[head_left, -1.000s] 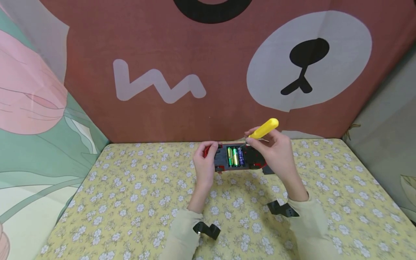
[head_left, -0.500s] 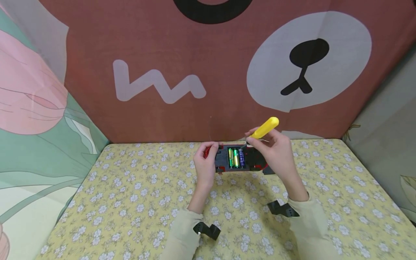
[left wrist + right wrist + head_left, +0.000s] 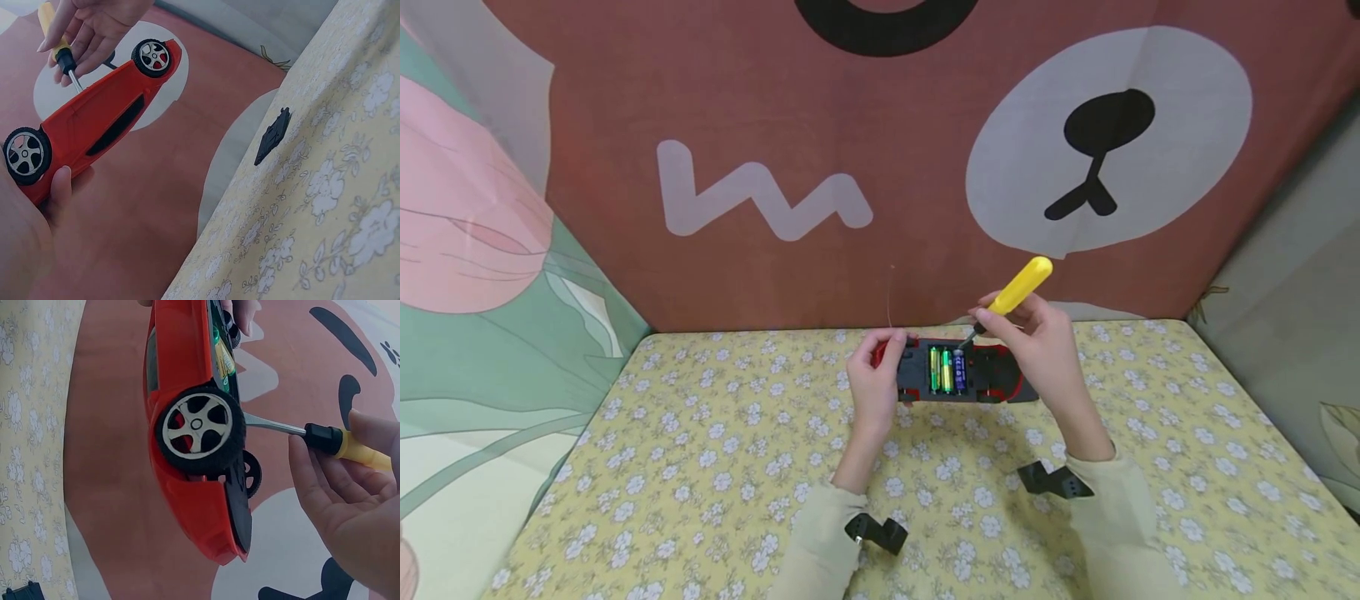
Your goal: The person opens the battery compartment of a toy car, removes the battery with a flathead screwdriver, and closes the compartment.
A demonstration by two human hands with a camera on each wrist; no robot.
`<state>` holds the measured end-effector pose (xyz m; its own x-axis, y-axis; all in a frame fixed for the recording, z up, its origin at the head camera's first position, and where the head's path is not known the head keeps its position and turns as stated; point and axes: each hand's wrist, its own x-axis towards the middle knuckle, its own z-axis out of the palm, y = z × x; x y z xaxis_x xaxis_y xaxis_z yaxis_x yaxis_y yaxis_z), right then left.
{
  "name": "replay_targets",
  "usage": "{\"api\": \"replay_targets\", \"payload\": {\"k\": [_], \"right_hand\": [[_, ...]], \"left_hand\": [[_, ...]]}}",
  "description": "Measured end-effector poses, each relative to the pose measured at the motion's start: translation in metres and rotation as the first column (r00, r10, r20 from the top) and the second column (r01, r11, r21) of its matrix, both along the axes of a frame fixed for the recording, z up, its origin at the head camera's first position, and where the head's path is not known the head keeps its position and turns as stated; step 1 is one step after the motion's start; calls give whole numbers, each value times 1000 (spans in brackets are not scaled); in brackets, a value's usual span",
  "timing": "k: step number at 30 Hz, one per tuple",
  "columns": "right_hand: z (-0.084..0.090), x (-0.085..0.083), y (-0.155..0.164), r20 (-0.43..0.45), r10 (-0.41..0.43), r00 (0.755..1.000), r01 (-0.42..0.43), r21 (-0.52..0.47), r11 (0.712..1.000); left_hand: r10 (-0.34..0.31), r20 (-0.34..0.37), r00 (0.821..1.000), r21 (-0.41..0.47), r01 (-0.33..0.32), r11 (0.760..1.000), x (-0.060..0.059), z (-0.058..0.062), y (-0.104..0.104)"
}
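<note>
**Toy car held belly-up, screwdriver tip at the battery bay**

Toy car [image 3: 958, 371] sits between my two hands, lifted clear of the flowered bedsheet [image 3: 715, 467], underside turned up toward me. Nearest me, my left hand [image 3: 872, 379] grips the car's one end, thumb curled round the red body. My right hand [image 3: 1037, 342] pinches the yellow screwdriver [image 3: 1017, 289] low on its handle, fingers wrapped close to the black collar, shaft angled down into the open bay where the batteries [image 3: 946, 369] lie side by side.

I judge the step in hand to be prying at a cell with the tip. The next move calls for a steady left grip and a small levering push, kept gentle so the blade does not skid off.

The head view alone shows the batteries and the bay. The left wrist view shows instead the red body [image 3: 94, 128] and, past both hands, a small black cover [image 3: 272, 135] lying on the sheet. The right wrist view shows the shaft [image 3: 275, 425] passing behind a wheel [image 3: 197, 429]; its tip is hidden there.
</note>
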<state>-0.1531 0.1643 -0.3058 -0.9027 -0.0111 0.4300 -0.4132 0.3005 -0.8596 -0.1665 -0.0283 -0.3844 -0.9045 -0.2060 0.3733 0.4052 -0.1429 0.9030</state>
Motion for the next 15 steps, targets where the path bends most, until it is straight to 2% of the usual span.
{"api": "replay_targets", "payload": {"k": [7,15], "right_hand": [[-1,-1,3,22,36,999,-35,-39,999],[-3,-3,8,42,48,998,-46,-40,998]], "left_hand": [[-6,-11,1000,-16,6,1000,0,-1,0],[-17,-44,999,-51,15,999,2,0,1]]}}
